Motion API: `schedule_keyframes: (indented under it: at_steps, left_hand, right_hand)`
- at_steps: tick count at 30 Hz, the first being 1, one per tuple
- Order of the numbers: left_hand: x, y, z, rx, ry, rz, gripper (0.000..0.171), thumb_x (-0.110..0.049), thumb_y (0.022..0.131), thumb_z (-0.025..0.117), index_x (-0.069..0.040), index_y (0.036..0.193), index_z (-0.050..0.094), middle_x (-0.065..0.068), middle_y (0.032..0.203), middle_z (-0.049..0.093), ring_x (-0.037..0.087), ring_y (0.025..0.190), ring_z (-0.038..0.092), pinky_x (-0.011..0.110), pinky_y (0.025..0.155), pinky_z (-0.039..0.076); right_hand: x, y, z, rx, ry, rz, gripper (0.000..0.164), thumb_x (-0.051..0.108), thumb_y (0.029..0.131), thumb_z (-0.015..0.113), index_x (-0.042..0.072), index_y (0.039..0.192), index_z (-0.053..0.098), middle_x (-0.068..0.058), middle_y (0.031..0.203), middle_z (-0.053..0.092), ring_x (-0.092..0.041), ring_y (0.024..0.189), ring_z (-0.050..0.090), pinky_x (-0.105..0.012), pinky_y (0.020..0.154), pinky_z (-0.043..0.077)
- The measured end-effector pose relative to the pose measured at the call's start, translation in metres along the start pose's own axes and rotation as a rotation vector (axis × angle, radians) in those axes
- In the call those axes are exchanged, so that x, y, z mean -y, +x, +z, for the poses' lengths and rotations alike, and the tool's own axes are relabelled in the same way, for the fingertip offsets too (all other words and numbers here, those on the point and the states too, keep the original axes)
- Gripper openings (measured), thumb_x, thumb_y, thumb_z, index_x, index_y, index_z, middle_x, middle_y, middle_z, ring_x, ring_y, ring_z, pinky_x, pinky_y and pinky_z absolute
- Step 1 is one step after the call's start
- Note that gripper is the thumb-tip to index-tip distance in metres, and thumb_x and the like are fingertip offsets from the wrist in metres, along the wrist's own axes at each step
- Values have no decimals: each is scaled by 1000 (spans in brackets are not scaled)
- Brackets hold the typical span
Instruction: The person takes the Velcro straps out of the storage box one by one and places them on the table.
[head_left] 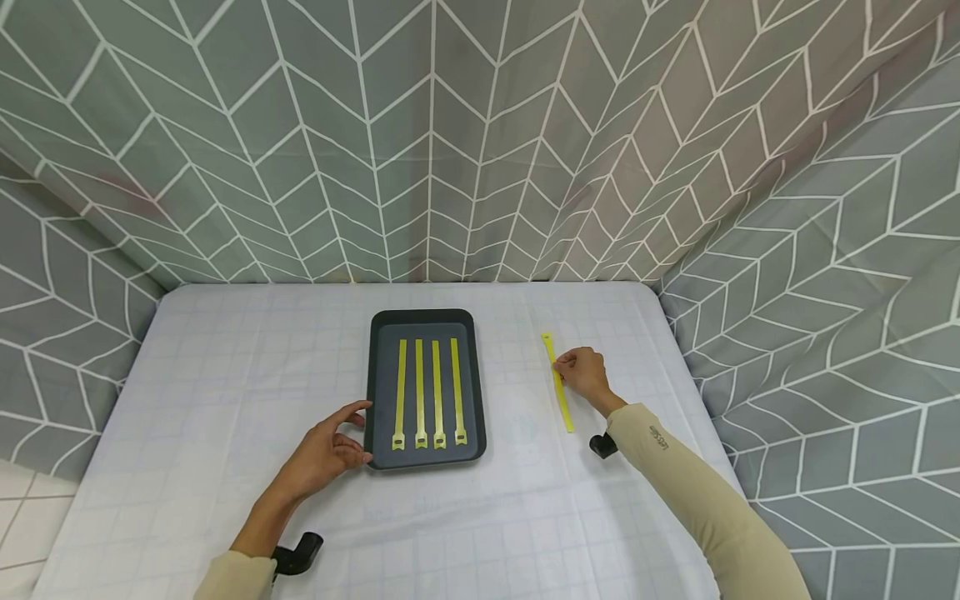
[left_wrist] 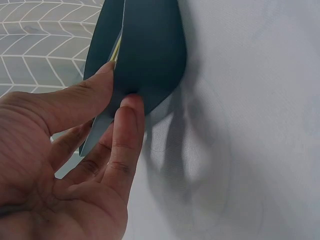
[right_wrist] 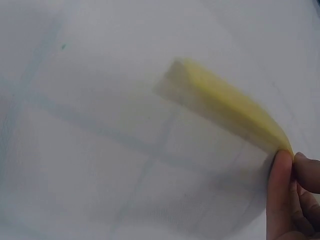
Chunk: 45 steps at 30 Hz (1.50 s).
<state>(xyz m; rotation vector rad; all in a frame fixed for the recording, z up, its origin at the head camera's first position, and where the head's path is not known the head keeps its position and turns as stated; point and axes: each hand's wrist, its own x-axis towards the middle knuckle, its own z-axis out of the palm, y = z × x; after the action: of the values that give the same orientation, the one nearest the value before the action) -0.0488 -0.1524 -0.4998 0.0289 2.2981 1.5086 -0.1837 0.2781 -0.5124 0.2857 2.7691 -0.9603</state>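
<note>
A dark grey tray [head_left: 422,316] lies on the white-covered table, with several yellow hook-and-loop cable ties [head_left: 419,392] side by side in it, their slotted heads toward the near end. My left hand [head_left: 318,454] holds the tray's left edge near its front corner; in the left wrist view the thumb is at the rim and the fingers bend against the outer wall [left_wrist: 155,50]. To the right of the tray, my right hand [head_left: 588,377] pinches another yellow cable tie [head_left: 562,404] between thumb and fingers. Its head points away from me, and its tail [right_wrist: 230,102] hangs close above the cloth.
The white tablecloth [head_left: 247,375] has faint grid lines. Grey curtains [head_left: 450,167] with a white chevron pattern hang behind and beside the table. A black wrist camera mount [head_left: 298,554] sticks out from the left wrist, another [head_left: 603,446] from the right.
</note>
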Motion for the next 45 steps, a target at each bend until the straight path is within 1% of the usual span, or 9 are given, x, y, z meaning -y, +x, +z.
schedule_keyframes:
  at_steps: [7,16,20,25,28,31,35,38,45]
  left_hand:
    - [0,0,0,0,0,-2,86,6,78,80,-8,152,38,23,132,50,20,88,65,25,69,54]
    - [-2,0,0,0,4,-15,86,6,78,79,-8,152,38,23,133,49,20,88,65,25,69,54]
    - [-2,0,1,-3,16,-19,85,5,79,79,-9,152,38,22,133,50,20,88,65,25,70,53]
    - [-1,0,1,-10,38,-19,85,5,79,79,-9,152,39,21,132,51,18,87,65,25,70,53]
    - [0,1,1,-11,34,-20,85,4,79,79,-9,152,39,21,132,51,19,87,65,25,70,53]
    - [1,1,1,-11,26,-23,85,4,79,80,-10,152,39,21,133,51,19,88,65,26,69,53]
    - [0,0,1,-13,22,-26,85,4,79,80,-10,152,39,21,133,51,19,88,65,26,69,53]
    - [0,0,1,-16,25,-24,85,4,79,80,-9,152,39,21,132,51,19,88,65,25,69,53]
    - [-1,0,1,-15,24,-25,85,5,78,79,-9,152,39,21,132,51,19,87,66,26,69,53]
  right_hand:
    - [-3,2,2,5,-11,-22,14,13,93,71,-2,93,74,-12,79,74,-13,60,67,-24,55,48]
    - [1,1,1,11,-13,-6,14,12,92,72,-2,94,73,-14,85,75,-14,62,68,-24,57,51]
    - [1,2,1,11,-47,-15,13,12,92,72,-1,93,72,-13,82,74,-14,60,67,-26,57,51]
    - [1,2,2,-14,-106,-60,13,14,92,73,1,89,72,-9,75,73,-13,59,64,-27,58,49]
    - [2,2,3,-20,-125,-67,14,15,91,73,2,89,72,-8,73,73,-13,59,63,-28,59,49]
    - [2,2,3,-18,-140,-60,16,17,92,73,2,89,73,-8,75,73,-15,63,64,-29,61,51]
    - [4,0,0,-10,-158,-52,20,21,93,71,1,91,73,-12,84,73,-19,71,65,-32,64,52]
    - [5,-2,-1,0,-164,-44,23,23,93,70,1,93,72,-13,90,73,-21,74,65,-33,66,52]
    - [4,-4,-4,-1,-187,-37,26,26,94,69,0,95,71,-13,92,73,-24,80,66,-39,72,53]
